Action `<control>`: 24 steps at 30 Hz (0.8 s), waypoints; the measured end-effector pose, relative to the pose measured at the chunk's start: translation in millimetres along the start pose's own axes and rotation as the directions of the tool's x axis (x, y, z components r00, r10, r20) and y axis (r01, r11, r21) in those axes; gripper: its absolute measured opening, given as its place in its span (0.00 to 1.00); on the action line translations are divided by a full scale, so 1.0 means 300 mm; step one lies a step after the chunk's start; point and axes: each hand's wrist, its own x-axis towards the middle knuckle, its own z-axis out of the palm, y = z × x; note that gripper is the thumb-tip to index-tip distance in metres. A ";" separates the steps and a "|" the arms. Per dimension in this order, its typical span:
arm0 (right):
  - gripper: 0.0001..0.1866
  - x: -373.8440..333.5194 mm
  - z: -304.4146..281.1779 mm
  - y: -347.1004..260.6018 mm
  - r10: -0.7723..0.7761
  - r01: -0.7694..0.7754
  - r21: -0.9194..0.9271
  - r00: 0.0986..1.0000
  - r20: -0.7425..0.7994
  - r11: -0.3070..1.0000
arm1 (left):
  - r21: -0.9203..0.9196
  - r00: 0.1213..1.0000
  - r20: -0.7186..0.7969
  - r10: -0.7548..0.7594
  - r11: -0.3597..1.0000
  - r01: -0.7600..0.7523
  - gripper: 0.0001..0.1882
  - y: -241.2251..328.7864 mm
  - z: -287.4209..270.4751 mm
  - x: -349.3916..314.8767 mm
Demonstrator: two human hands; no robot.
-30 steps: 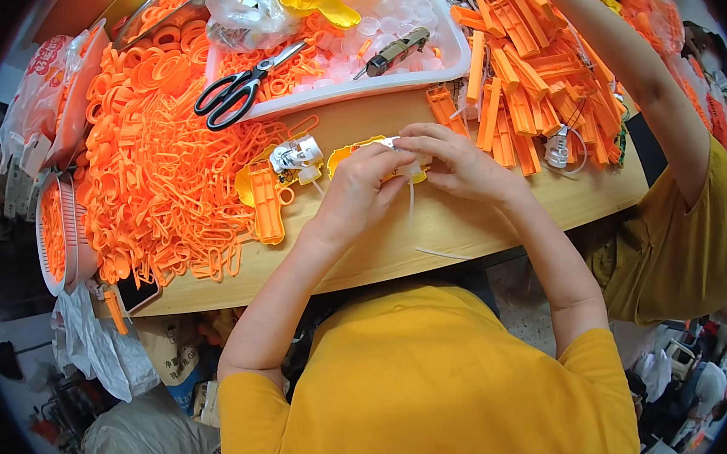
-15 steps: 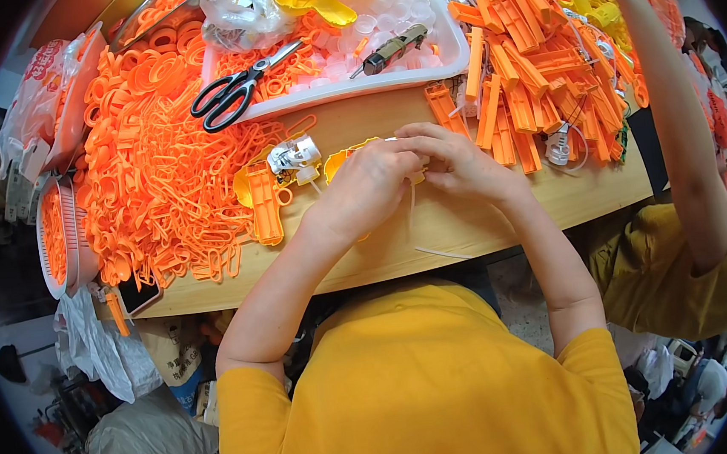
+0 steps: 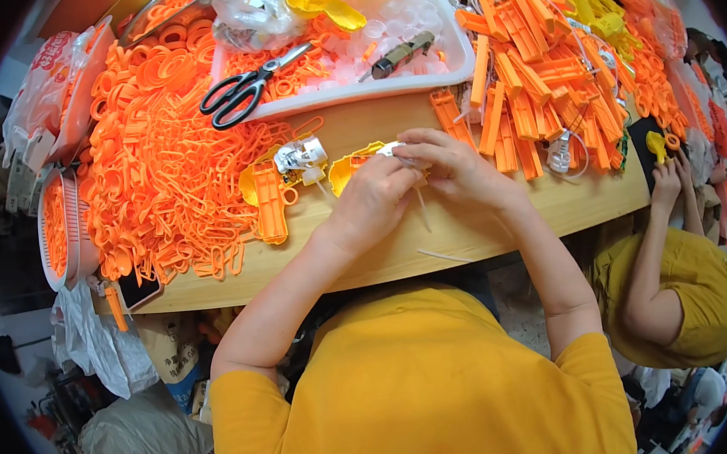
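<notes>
Above the table, my left hand point(image 3: 372, 199) is closed around a yellow plastic shell point(image 3: 344, 172) with a white part point(image 3: 388, 149) in it. My right hand point(image 3: 466, 164) meets it from the other side, its fingertips pinched by the white part; what lies between them is hidden. A thin white tube point(image 3: 424, 208) hangs down below the fingers. Left of my hands lie a second yellow shell point(image 3: 248, 187), a white cylindrical unit point(image 3: 300, 153) and an orange slotted holder point(image 3: 271, 207) with a small ring at its side.
Orange clips and rings point(image 3: 167, 178) heap up at left. Behind stands a white tray point(image 3: 353, 96) with black-handled scissors point(image 3: 238, 92) and a dark green tool point(image 3: 401, 54). Orange holders with wires point(image 3: 531, 73) pile up at right. A co-worker point(image 3: 680, 287) handles a yellow piece point(image 3: 655, 147).
My hands stay together at the shell, with the fingers slightly shifted. The co-worker's arm has come down from the far piles to the table's right end, with a yellow piece at the hand.
</notes>
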 end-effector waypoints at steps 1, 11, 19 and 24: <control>0.30 -0.002 0.004 -0.006 0.011 -0.011 -0.026 1.000 -0.004 1.000 | 0.014 1.000 -0.013 0.005 1.000 -0.005 0.13 0.004 -0.001 -0.003; 0.29 -0.007 -0.042 -0.100 -0.032 0.071 -0.222 0.984 0.173 0.973 | 0.028 0.991 -0.129 0.045 0.999 -0.042 0.12 0.039 0.032 -0.082; 0.18 0.260 -0.228 -0.266 -0.042 0.063 -0.103 0.981 0.191 0.993 | 0.029 0.993 -0.114 0.009 1.000 -0.006 0.15 0.011 0.040 -0.086; 0.18 0.629 -0.432 0.058 -0.147 -0.062 -0.469 0.907 -0.395 0.881 | 0.009 0.995 -0.104 0.008 1.000 -0.007 0.14 0.021 0.021 -0.072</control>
